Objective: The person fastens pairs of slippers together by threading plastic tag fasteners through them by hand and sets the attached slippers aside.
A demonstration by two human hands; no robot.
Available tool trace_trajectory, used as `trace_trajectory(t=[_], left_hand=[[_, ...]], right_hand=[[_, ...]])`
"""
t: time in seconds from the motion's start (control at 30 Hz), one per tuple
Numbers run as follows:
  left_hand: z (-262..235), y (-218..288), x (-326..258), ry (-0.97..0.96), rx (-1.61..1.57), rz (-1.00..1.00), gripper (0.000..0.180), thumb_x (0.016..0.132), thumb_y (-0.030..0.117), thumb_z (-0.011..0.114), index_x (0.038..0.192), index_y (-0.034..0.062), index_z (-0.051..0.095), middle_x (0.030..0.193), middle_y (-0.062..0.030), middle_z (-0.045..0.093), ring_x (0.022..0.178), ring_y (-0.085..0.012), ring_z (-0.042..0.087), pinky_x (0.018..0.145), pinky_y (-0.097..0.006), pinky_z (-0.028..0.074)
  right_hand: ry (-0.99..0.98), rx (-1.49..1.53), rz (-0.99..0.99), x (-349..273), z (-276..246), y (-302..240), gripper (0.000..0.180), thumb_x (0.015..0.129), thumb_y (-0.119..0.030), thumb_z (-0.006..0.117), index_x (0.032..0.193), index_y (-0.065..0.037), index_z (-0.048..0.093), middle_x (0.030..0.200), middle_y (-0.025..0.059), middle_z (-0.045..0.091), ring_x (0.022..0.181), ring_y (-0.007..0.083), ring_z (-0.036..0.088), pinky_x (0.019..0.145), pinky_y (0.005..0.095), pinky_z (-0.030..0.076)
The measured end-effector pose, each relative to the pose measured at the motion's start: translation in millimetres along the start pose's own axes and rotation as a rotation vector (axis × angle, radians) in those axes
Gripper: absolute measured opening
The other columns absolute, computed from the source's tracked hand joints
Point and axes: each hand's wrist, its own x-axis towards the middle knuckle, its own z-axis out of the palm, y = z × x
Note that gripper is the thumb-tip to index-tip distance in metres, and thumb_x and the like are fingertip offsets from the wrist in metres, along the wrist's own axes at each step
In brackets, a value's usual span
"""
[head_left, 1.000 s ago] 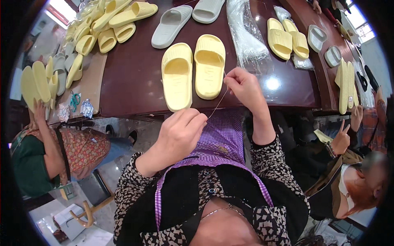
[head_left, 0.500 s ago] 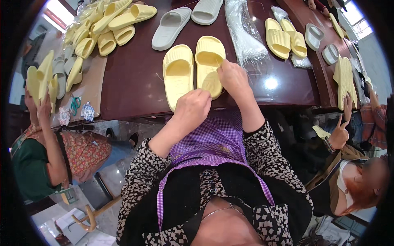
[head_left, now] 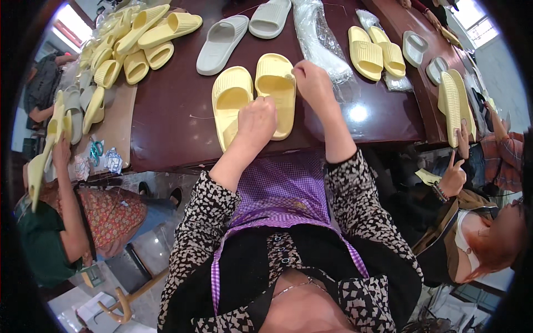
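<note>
Two pale yellow slide slippers lie side by side in front of me, toes pointing away. My left hand (head_left: 257, 120) is closed in a pinch over the inner edges of the left slipper (head_left: 226, 114) and the right slipper (head_left: 285, 114), covering part of both. Beside the strap of the right slipper, my right hand (head_left: 314, 83) is closed too, thumb and fingers pressed together. Whatever either hand pinches is too small or hidden to make out. A thin pale thread (head_left: 201, 117) sticks out left of the left slipper.
Two grey slippers (head_left: 223, 44) and clear plastic wrapping (head_left: 319, 41) lie beyond. Another yellow pair (head_left: 365, 54) sits right, and a heap of yellow slippers (head_left: 136, 66) left, near teal scissors (head_left: 96, 151). Co-workers handle slippers on both sides.
My left hand has moved up to between the two slippers. My right hand has risen slightly, off the right slipper's side. The co-worker on the left has lowered and spread the slippers they hold.
</note>
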Motion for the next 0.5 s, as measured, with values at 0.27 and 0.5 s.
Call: trace_trajectory(t=[0.27, 0.5], left_hand=[[7.5, -3.6, 2.8, -0.015, 0.036, 0.030, 0.009, 0.078, 0.006, 0.056, 0.070, 0.0017, 0.059, 0.069, -0.0152, 0.063, 0.062, -0.0308, 0.064, 0.055, -0.040, 0.052], [5.7, -3.3, 1.8, -0.016, 0.025, 0.050, 0.004, 0.071, 0.003, 0.056, 0.071, 0.0011, 0.059, 0.070, -0.0160, 0.063, 0.065, -0.0305, 0.065, 0.056, -0.039, 0.053]], right_hand=[[-0.162, -0.134, 0.039, 80.5, 37.1, 27.0, 0.031, 0.077, -0.031, 0.064, 0.082, 0.000, 0.070, 0.083, 0.0202, 0.067, 0.080, 0.0355, 0.064, 0.074, 0.0407, 0.050], [-0.533, -0.318, -0.050, 110.6, 57.7, 33.7, 0.038, 0.075, -0.037, 0.066, 0.080, 0.000, 0.071, 0.081, 0.0211, 0.066, 0.079, 0.0346, 0.065, 0.075, 0.0403, 0.051]])
